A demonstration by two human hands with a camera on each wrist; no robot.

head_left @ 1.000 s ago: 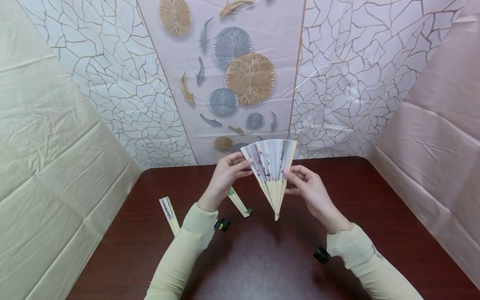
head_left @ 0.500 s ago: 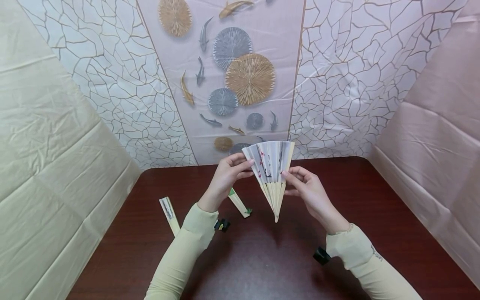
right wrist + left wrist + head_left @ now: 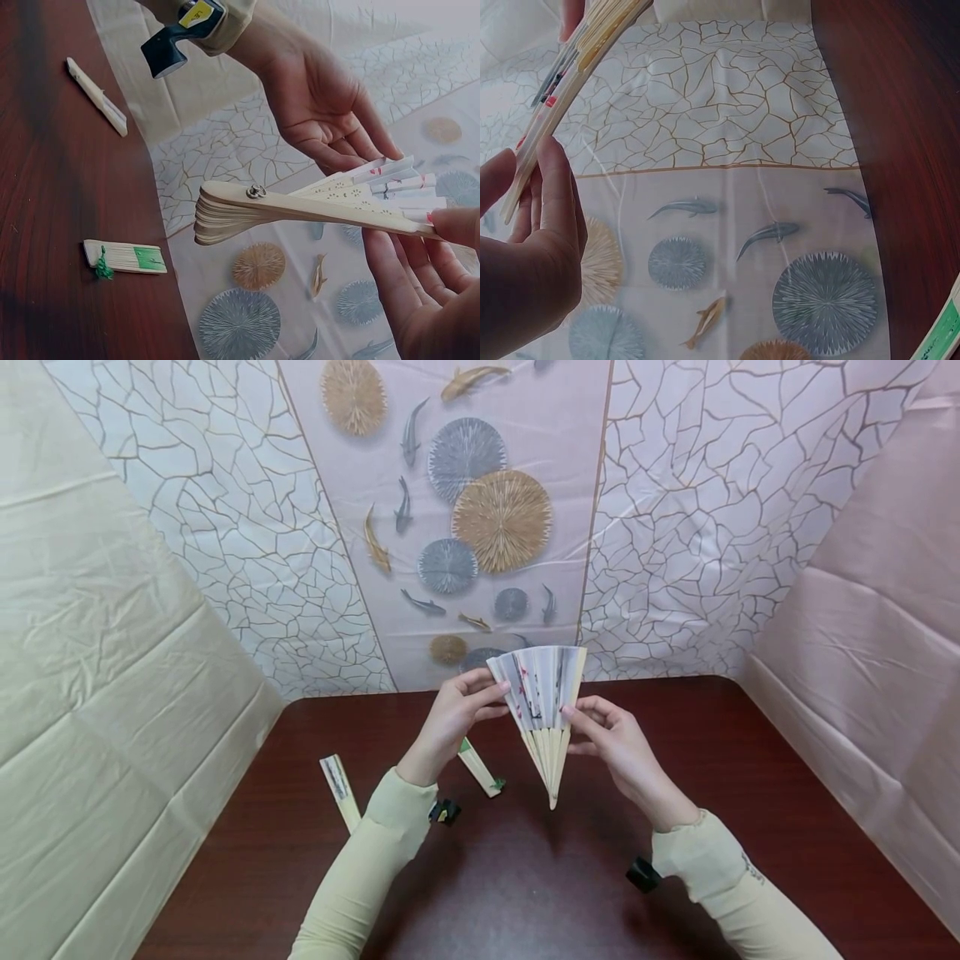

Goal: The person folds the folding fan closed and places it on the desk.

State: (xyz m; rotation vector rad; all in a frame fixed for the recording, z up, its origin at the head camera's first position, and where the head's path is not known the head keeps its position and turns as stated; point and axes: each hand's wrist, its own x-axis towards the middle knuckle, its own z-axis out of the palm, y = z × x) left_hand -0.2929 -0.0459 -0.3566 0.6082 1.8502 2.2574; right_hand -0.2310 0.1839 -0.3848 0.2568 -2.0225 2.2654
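A partly spread folding fan [image 3: 542, 693] is held up over the table, its pivot end pointing down. White cloth with red and dark printing covers its upper part; pale slats with cut-out patterns show below. My left hand [image 3: 450, 718] pinches the fan's left edge between thumb and fingers. On the opposite side, my right hand [image 3: 618, 743] grips the right outer slat, thumb in front and fingers behind. The metal pivot [image 3: 256, 192] shows in the right wrist view, with the slats bunched around it. Seen from the left wrist, the fan [image 3: 562, 97] appears nearly edge-on.
Two folded fans lie on the dark red-brown table [image 3: 525, 893]: one with a green section and green tassel [image 3: 480, 768], another with a grey print [image 3: 340, 791], partly behind the left sleeve. Patterned cloth [image 3: 495, 518] hangs behind the table, with plain cloth at both sides.
The fan has narrowed slightly, its right edge drawn inward and its top a little lower. Both hands keep their hold, the right one shifting slightly left. The folded fans stay put.
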